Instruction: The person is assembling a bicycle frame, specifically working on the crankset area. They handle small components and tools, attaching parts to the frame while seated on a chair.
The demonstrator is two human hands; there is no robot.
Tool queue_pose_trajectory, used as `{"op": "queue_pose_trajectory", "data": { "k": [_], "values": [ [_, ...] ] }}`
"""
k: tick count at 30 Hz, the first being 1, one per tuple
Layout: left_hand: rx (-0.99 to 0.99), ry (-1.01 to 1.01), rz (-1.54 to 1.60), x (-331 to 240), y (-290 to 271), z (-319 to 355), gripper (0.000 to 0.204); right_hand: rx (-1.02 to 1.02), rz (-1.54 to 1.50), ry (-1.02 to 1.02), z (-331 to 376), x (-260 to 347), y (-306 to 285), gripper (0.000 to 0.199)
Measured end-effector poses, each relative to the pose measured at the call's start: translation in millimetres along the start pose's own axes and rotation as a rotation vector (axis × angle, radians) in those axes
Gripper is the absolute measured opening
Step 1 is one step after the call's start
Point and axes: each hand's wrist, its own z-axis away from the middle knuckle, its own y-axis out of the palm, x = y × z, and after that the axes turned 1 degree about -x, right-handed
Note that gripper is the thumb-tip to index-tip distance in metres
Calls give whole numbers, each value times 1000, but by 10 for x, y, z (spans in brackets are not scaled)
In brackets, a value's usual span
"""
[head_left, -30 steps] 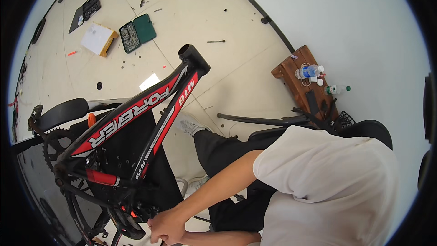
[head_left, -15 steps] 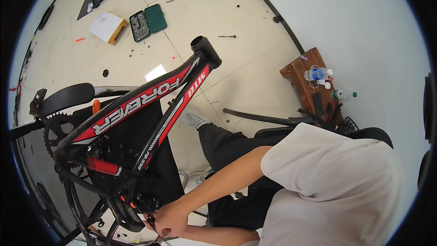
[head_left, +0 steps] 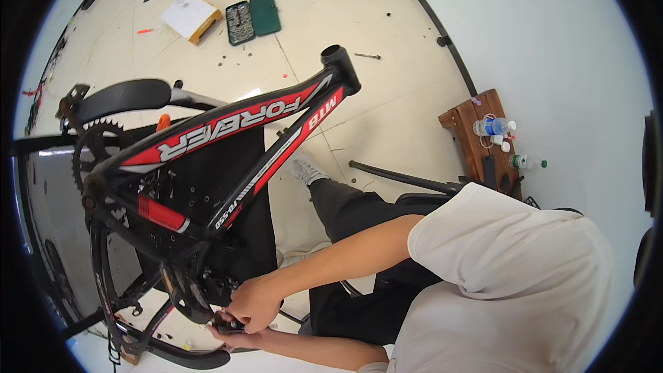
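A black and red bicycle frame (head_left: 248,121) with white lettering lies across the left half of the view. My right hand (head_left: 257,302) is closed at the frame's lower end, its fingers pinched on a small black part (head_left: 235,325). From below, my left hand (head_left: 242,340) holds the same part, partly covered by the right hand. Its kind is too hidden to make out. Close beside both hands is a dark, worn, curved piece (head_left: 188,297). A toothed chainring (head_left: 97,148) and a black saddle-shaped piece (head_left: 124,100) are at the frame's far left.
A black surface (head_left: 228,159) lies beneath the frame. On the tiled floor are a green case of small metal parts (head_left: 240,24), a yellow box with white paper (head_left: 190,17) and scattered bits. A wooden stool (head_left: 476,138) with bottles stands by the wall.
The frame and the floor items have shifted right and up in the view. My hands have moved up slightly, and the small black part now shows more between them.
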Motion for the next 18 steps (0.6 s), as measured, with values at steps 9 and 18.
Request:
{"op": "queue_pose_trajectory", "data": {
  "k": [9,18],
  "values": [
    [127,-10,-105,158,462,300,32,-435,-191,-108,-20,69,16,35],
    [462,-179,202,-48,-11,243,35,-700,302,-152,-128,-37,131,19]
  ]
}}
